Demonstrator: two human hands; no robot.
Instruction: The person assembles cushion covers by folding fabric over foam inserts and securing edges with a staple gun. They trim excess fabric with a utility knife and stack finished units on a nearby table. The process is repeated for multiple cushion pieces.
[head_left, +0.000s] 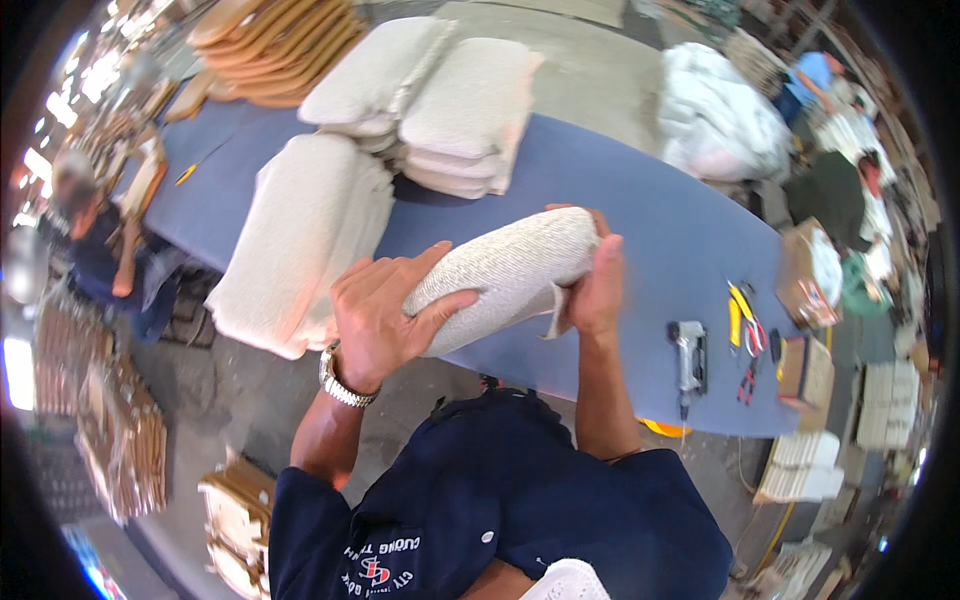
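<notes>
A padded cushion covered in cream woven fabric (505,275) is held up over the blue table (640,215), tilted with its right end higher. My left hand (380,315) grips its lower left end; a metal watch sits on that wrist. My right hand (598,280) clasps the upper right end, where a loose flap of fabric hangs down.
Stacks of cream cushions (305,235) (440,95) lie on the table's left and back. A staple gun (688,355), pliers and yellow-handled tools (745,335) rest at right. Wooden seat boards (275,45) are piled at the far left. Other people (100,250) work nearby.
</notes>
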